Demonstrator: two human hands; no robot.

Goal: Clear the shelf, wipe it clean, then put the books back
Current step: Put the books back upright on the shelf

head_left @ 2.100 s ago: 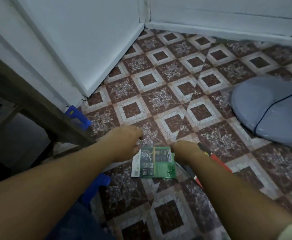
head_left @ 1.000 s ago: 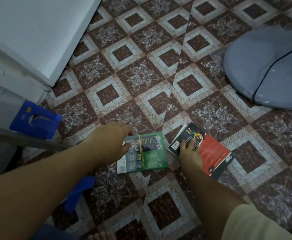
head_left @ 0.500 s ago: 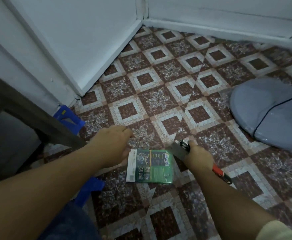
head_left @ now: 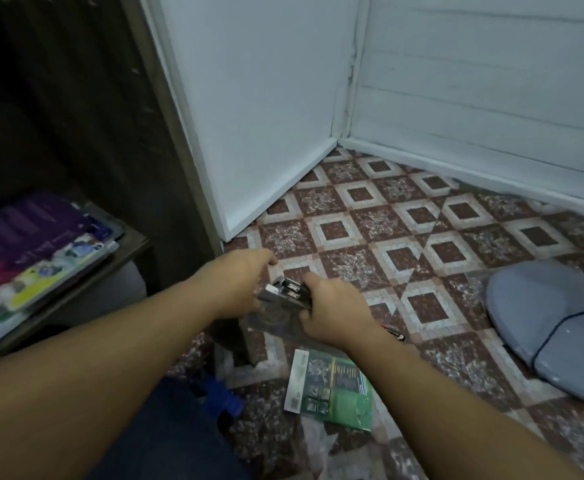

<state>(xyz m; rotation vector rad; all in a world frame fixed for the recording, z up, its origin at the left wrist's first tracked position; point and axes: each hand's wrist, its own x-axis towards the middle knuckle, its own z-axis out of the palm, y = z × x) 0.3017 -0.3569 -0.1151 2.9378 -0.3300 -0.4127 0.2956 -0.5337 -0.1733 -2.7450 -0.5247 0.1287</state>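
Note:
My right hand (head_left: 332, 311) grips a dark book with a red cover (head_left: 285, 296) and holds it lifted above the patterned tile floor. My left hand (head_left: 238, 282) lies right at the book's left end with its fingers stretched out; whether it touches the book is blurred. A green book (head_left: 332, 389) lies flat on the floor below my right forearm. On the left stands the dark wooden shelf (head_left: 134, 244), and a stack of books with a purple one on top (head_left: 41, 244) lies on its board.
A grey round cushion-like object with a black cord (head_left: 553, 327) sits on the floor at the right. A blue plastic piece (head_left: 221, 396) lies by my knee. White walls (head_left: 266, 98) meet in a corner behind the floor.
My right hand has lifted the dark and red book off the floor and carried it left to my left hand. The view has swung up and left, showing the shelf.

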